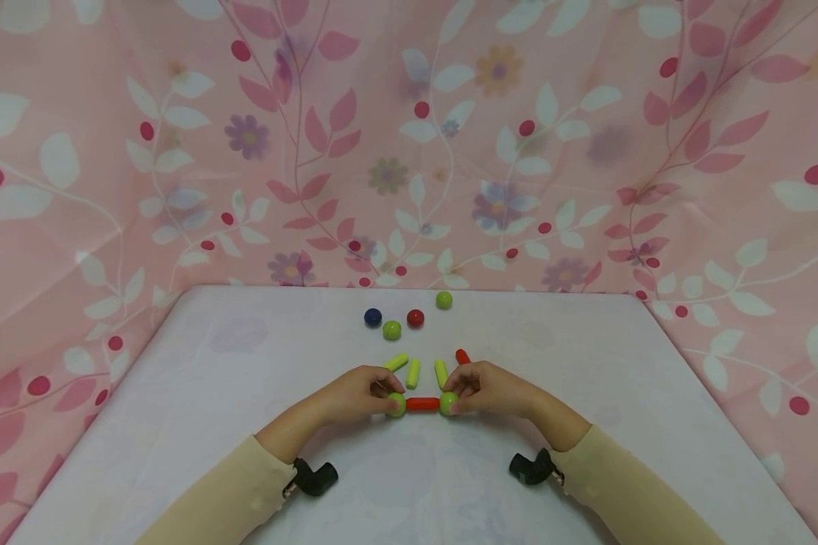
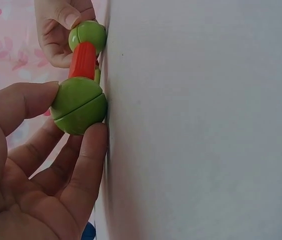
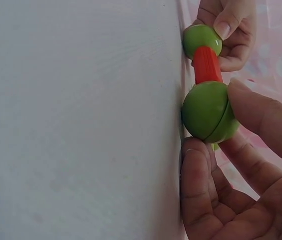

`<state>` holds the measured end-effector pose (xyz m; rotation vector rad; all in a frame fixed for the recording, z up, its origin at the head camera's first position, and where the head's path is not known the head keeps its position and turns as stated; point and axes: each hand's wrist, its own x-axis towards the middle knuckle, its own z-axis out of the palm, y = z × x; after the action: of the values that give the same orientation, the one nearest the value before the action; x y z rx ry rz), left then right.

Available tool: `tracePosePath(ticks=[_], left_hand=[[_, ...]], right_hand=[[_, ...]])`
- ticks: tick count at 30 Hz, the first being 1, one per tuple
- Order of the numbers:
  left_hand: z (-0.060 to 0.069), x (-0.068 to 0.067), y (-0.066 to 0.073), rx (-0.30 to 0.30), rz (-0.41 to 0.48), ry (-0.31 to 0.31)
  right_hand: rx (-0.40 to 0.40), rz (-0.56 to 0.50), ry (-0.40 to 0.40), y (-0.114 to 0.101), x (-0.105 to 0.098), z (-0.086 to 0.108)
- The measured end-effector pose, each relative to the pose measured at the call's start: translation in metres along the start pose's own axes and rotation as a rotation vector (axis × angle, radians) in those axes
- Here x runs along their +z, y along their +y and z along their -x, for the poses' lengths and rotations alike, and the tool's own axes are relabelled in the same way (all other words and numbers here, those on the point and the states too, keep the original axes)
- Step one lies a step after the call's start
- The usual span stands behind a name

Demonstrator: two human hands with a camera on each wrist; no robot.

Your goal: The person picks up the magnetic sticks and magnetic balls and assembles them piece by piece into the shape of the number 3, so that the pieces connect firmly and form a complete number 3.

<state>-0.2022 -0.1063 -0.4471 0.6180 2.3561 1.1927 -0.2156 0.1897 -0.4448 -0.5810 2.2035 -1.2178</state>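
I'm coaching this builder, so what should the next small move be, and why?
Probably a gentle inward push with both hands: the left hand pinches one glossy green ball, the right hand pinches a matching green ball, and the short red rod bridges them; how firmly it is seated can't be seen.

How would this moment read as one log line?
left hand: pinches green ball | right hand: pinches another green ball | red rod: between both | beyond: dark-blue ball, red ball

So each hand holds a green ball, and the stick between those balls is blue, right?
Not quite: the stick is red, as the head view shows. The left hand does hold one green ball, the right hand the other green ball.
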Motion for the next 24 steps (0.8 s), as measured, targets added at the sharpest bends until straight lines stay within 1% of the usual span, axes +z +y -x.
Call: tracePosePath(ticks=[5,10,13,16,19,24], left_hand=[[-0.001,0.000,0.000,-0.010,-0.009,0.000],[-0.001,0.001,0.000,-0.018,-0.016,0.002],[-0.002,0.001,0.000,-0.016,-0.001,-0.003],[-0.002,0.001,0.000,-0.016,0.007,-0.006],[-0.001,0.001,0.000,-0.017,0.002,-0.003],[-0.002,0.001,-0.002,-0.016,-0.001,-0.002]], right_hand=[[0.007,0.043,-0.005,-0.001,-0.001,-0.001],[-0.014,0.103,-0.033,-0.004,-0.005,-0.001],[-0.031,0.123,-0.043,-0.008,-0.011,-0.001],[-0.047,0.138,-0.026,-0.012,-0.017,-0.001],[-0.059,0.150,0.016,-0.016,-0.022,-0.003],[-0.042,0.145,0.075,-0.019,-0.024,-0.011]])
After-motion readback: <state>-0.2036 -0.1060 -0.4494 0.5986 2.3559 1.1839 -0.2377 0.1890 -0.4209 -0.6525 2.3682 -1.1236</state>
